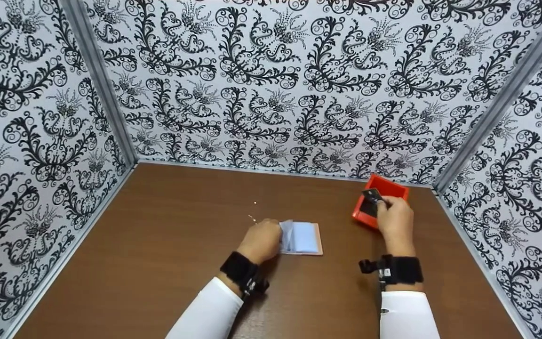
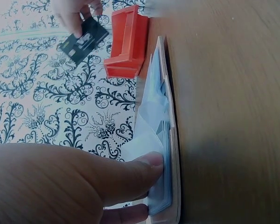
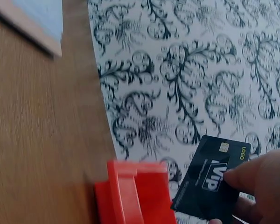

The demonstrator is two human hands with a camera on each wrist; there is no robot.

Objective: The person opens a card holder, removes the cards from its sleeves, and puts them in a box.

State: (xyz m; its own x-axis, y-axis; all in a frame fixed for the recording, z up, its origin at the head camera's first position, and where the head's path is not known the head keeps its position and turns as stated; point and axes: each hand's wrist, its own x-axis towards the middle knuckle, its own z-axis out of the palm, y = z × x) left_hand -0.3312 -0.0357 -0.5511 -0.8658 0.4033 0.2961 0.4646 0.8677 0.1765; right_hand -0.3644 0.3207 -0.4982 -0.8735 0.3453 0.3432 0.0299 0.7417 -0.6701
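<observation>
So, the black card (image 3: 205, 168) is held up at the far right, above the red box (image 1: 365, 219), pinched by the thumb and fingers of the right hand (image 1: 397, 220). The open card holder (image 1: 319, 235) is laid flat on the counter (image 1: 177, 235), nearer and well to the left of the card. Its left part is covered by the left hand (image 1: 260, 239), and a clear sleeve (image 1: 288, 234) is pinched there by thumb and finger, lifted a bit off the pale pages (image 1: 305, 238). So both hands are closed down narrow — one on the card, one on the sleeve.

The relation that looks like the big one here is card versus holder: the two are kept well apart, and the gap is mostly crosswise, with a little near-far offset and some height too. The card's long axis is slanted, and its chip end seems to be pointed up and to the left, roughly holder side; the exact tilt can't be told. The holder's own long axis can't be judged for sure, since one end is hidden.

The right hand is obviously the nearer one to the card, while the holder is touched only by the left. No contact can be seen between card and box — a bit of space is shown in the left wrist view.
</observation>
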